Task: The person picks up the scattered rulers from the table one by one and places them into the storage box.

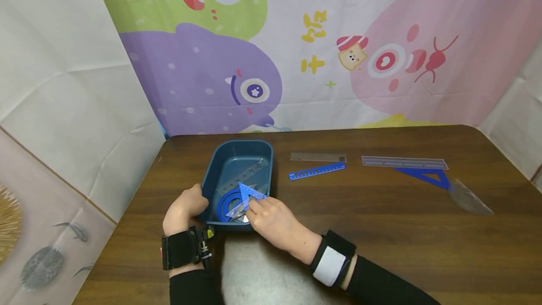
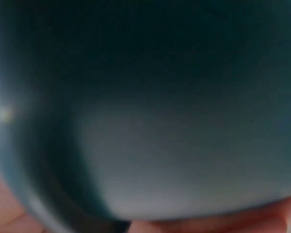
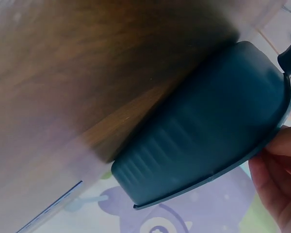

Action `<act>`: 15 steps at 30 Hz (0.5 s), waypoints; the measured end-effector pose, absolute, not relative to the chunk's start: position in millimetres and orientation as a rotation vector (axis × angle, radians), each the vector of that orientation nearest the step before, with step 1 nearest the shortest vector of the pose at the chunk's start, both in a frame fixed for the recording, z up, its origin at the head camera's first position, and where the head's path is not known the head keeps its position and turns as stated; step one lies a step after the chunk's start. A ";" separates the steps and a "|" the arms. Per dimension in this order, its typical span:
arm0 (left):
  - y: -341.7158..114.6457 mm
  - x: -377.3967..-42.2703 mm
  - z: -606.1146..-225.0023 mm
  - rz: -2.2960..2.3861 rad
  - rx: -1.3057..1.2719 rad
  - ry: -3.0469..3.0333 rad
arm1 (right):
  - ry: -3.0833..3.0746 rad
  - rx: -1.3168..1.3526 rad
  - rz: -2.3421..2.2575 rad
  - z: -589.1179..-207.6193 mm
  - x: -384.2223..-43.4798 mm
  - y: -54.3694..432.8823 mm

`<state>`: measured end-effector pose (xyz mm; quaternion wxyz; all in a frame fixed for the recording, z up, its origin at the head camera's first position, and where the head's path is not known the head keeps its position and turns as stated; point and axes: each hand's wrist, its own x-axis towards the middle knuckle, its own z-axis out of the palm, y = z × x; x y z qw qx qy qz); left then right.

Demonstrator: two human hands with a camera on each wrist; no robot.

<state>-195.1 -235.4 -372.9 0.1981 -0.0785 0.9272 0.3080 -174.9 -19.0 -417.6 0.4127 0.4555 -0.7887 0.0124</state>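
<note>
A dark teal plastic tray (image 1: 237, 143) stands at the left of the table, holding several drawing tools. My left hand (image 1: 188, 206) grips its left rim; its fingers show along the tray's edge in the left wrist view. At the near right corner my right hand (image 1: 273, 220) pinches a blue triangular set square (image 1: 244, 192) over the tray's contents. Below the set square lie a blue ring-shaped or curved piece (image 1: 221, 207) and other tools, partly hidden by it. A clear ruler (image 1: 245, 176) lies slantwise farther back. The right wrist view shows the tray's outer wall (image 3: 203, 126) beside the right fingers (image 3: 269, 182).
On the table (image 1: 364, 239) right of the tray lie a clear ruler (image 1: 317, 156) and a blue ruler (image 1: 317, 171). Farther right, a long clear ruler (image 1: 404, 162) overlaps a blue set square (image 1: 442, 180), next to a clear protractor (image 1: 471, 199). A printed cloth (image 1: 305, 102) hangs behind.
</note>
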 end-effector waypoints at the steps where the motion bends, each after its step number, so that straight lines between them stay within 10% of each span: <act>1: -235.5 -195.2 -372.9 0.862 -0.220 2.595 | -1.988 1.146 0.021 -418.0 -175.0 -19.1; 15: -235.6 -195.2 -373.7 0.890 -0.219 2.593 | -2.076 1.192 -0.054 -417.6 -175.0 -17.2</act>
